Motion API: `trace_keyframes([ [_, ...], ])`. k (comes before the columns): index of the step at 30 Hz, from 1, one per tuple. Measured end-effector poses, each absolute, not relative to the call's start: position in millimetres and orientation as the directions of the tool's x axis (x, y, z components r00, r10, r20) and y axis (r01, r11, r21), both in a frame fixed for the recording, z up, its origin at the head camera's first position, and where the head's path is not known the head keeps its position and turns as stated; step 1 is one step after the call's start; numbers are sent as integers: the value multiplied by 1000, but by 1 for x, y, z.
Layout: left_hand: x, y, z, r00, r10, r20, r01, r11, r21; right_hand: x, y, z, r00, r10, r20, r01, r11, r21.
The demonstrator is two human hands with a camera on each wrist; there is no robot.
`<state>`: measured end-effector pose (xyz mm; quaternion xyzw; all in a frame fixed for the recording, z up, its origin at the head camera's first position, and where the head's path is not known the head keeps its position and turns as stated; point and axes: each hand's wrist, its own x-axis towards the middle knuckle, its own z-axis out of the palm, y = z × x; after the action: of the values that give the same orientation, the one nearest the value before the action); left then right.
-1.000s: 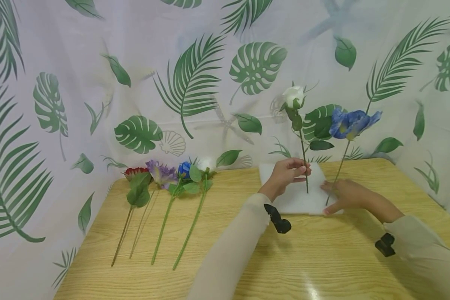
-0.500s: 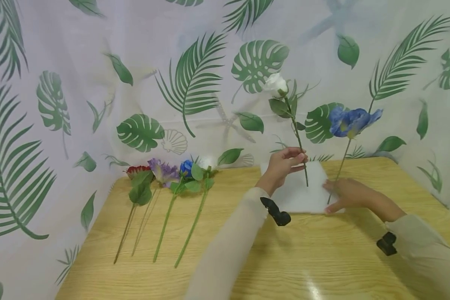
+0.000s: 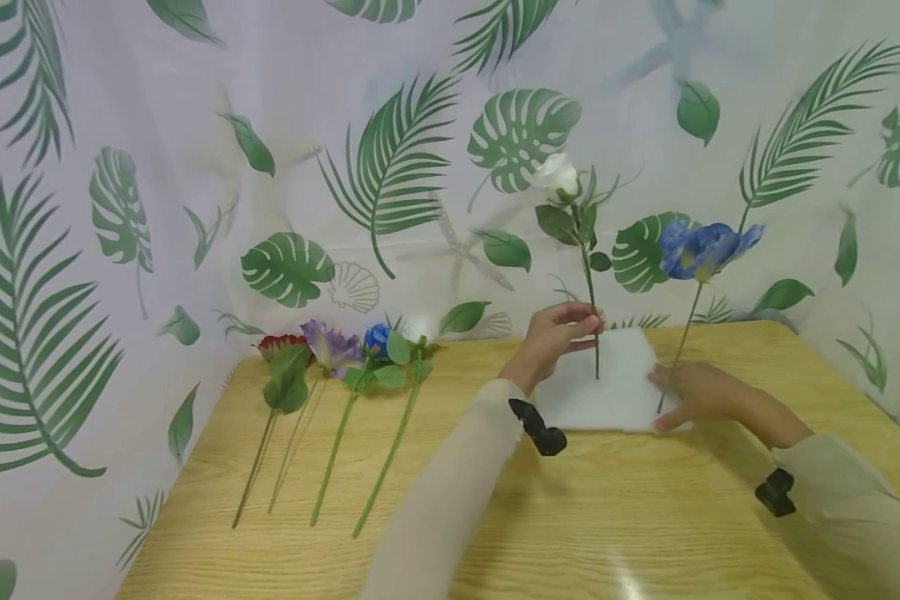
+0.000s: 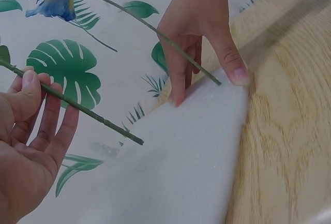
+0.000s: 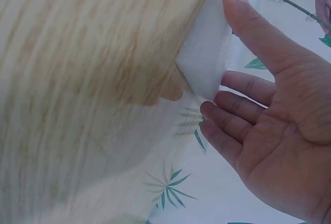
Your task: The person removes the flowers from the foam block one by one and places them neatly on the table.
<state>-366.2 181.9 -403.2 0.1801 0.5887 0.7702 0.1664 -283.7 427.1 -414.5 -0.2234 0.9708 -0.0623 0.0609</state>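
A white rose (image 3: 557, 177) is held by my left hand (image 3: 553, 340), whose thumb and fingers pinch its green stem (image 4: 98, 116). The stem's cut end hangs over a white foam board (image 3: 607, 400); in the left wrist view it seems apart from the surface. My right hand (image 3: 701, 394) grips the board's right end, thumb at the near edge and fingers along the other side. A blue flower (image 3: 705, 250) stands in the foam near that hand, its stem leaning right. In the right wrist view, the fingers (image 5: 238, 110) touch the foam's edge.
On the left of the wooden table (image 3: 607, 525) lie a red flower (image 3: 279, 343), a purple flower (image 3: 332, 348), a blue rose (image 3: 377, 340) and another green-stemmed flower (image 3: 393, 442). A leaf-patterned curtain (image 3: 420, 50) hangs behind the table.
My left hand has moved left with the white rose, whose bloom now tips left and whose stem end has shifted left over the foam. My right hand stays on the board.
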Motion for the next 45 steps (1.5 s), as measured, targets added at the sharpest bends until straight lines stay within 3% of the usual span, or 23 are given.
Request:
trace_keyframes([
  [24, -363, 141, -391, -853, 516, 81, 19, -123, 992, -287, 428, -414, -900, -417, -126, -398, 905, -150],
  [45, -354, 88, -384, -820, 555, 138, 182, 25, 983, -282, 422, -411, -900, -423, -108, -411, 904, -119],
])
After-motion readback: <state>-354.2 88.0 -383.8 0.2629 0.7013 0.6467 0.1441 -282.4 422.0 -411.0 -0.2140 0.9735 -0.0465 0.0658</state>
